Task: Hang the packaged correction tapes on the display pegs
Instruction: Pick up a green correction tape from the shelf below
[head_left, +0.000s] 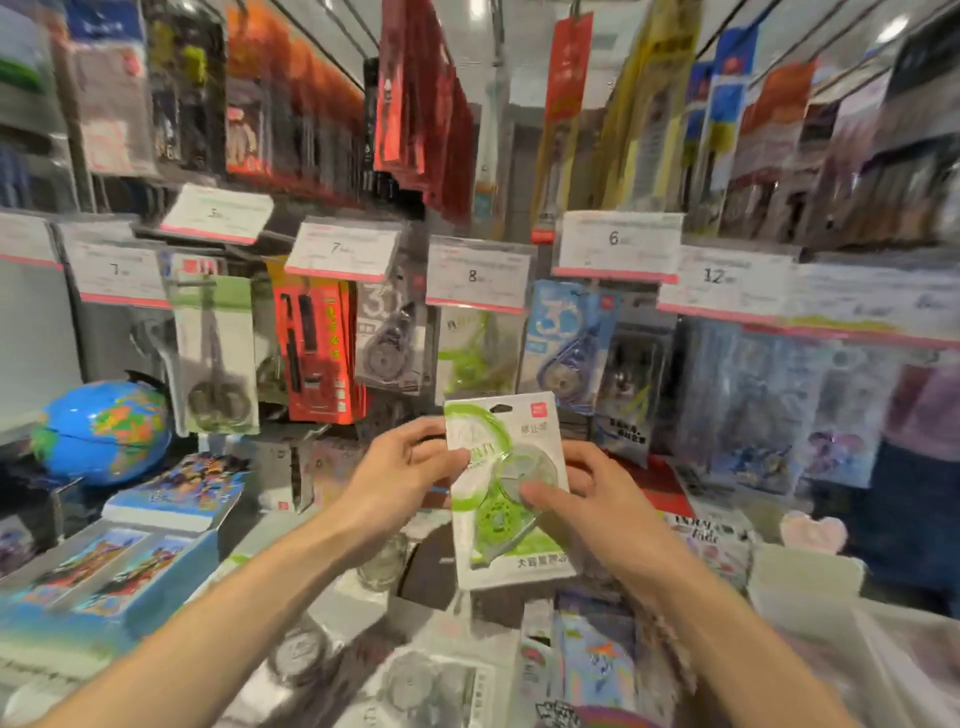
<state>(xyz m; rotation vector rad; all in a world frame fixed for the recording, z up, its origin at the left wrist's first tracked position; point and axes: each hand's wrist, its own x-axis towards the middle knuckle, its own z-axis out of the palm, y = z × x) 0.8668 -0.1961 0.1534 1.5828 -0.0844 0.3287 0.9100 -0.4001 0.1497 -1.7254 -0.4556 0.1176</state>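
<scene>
A stationery aisle, mid-restock: a person holds a green correction tape pack (506, 488) upright in both hands in front of a wall of display pegs, its card still off the hooks. Judged from this view, the job is only partly done. Directly above the held pack, under the price tag marked 8 (477, 275), a matching green pack (475, 353) already hangs, and that peg looks the likely home for the one in hand. To the left of the held pack's top edge a grey correction tape pack (387, 343) hangs under a tag marked 7; up and to its right a blue correction tape pack (569, 345) hangs beneath the tag marked 6. Below the held pack, on the counter, more grey packs (415, 686) lie loose, blurred, which suggests further stock waits to go up.

The left hand (400, 475) pinches the pack's left edge, thumb on the front face and fingers curled behind. The right hand (587, 499) grips the right side lower down, its thumb pressed on the clear blister over the green wheel, fingers wrapped round the back. The hang hole at the top of the card is free and points upward, just below the row of hanging goods. What remains, by all appearances, is to lift the card and thread that hole onto the peg. A globe (101, 431) sits well to the left of the pack.
</scene>
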